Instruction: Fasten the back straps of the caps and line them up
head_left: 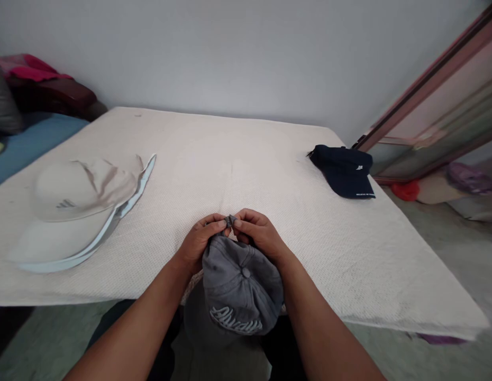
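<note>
A grey cap point(242, 286) with raised lettering hangs at the table's front edge, its brim pointing down toward my lap. My left hand point(206, 235) pinches one end of the cap's back strap between thumb and fingers. Close beside it, my right hand point(257, 230) pinches the strap's other end. The two strap ends meet between my fingertips; whether they are fastened is too small to tell. Pale beige caps point(71, 190), one stacked on another, lie on the left of the table. A navy cap point(345, 169) rests at the right.
A white textured cloth covers the table point(238, 159), which reaches back to a grey wall. Beyond its left side are a blue surface point(51, 135) and a pink cloth point(35, 69). A pink-framed glass door and a red item point(405, 190) are at the right.
</note>
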`<state>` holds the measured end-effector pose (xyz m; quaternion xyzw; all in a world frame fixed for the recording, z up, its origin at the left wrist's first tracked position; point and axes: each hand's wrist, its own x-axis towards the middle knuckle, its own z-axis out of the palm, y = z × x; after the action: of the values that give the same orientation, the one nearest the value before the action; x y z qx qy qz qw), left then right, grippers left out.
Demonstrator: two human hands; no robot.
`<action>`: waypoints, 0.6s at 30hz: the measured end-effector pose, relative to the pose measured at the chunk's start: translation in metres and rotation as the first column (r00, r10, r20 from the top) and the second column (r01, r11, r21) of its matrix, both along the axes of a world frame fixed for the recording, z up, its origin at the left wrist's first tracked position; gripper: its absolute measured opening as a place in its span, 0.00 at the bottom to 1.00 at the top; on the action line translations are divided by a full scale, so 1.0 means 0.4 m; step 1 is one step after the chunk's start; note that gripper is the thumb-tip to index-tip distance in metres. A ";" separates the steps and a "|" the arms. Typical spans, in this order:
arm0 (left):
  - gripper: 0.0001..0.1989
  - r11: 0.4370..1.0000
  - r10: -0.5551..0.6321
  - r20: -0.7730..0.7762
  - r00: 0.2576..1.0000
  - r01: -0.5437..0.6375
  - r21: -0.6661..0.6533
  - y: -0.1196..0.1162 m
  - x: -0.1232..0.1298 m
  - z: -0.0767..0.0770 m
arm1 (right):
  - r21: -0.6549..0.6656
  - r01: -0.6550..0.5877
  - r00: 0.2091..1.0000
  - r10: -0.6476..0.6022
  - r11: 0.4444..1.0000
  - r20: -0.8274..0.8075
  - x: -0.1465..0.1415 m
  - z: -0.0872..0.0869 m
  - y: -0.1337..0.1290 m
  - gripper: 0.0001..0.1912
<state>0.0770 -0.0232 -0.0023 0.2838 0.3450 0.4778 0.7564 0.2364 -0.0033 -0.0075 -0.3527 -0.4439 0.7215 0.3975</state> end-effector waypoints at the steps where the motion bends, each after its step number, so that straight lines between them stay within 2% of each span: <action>1: 0.03 1.000 0.002 -0.002 1.000 -0.002 -0.002 -0.001 0.000 0.001 | -0.011 0.011 1.000 -0.011 1.000 0.001 0.000 0.001 0.000 0.10; 4: 0.04 1.000 -0.002 -0.014 1.000 0.002 -0.001 -0.003 -0.002 0.004 | -0.020 0.006 1.000 -0.006 1.000 -0.003 -0.001 0.006 -0.001 0.10; 9: 0.05 1.000 -0.014 -0.030 0.999 0.014 -0.011 -0.006 -0.003 0.009 | -0.002 -0.086 0.996 0.086 0.996 -0.030 0.004 0.017 -0.005 0.11; 18: 0.07 0.998 -0.065 -0.072 0.995 0.064 -0.012 -0.010 -0.003 0.011 | -0.052 -0.185 0.982 0.183 0.981 -0.041 0.022 0.023 -0.009 0.07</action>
<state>0.0757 -0.0271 0.0020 0.3084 0.3652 0.4407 0.7598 0.2450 -0.0068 0.0016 -0.3078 -0.4472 0.7734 0.3272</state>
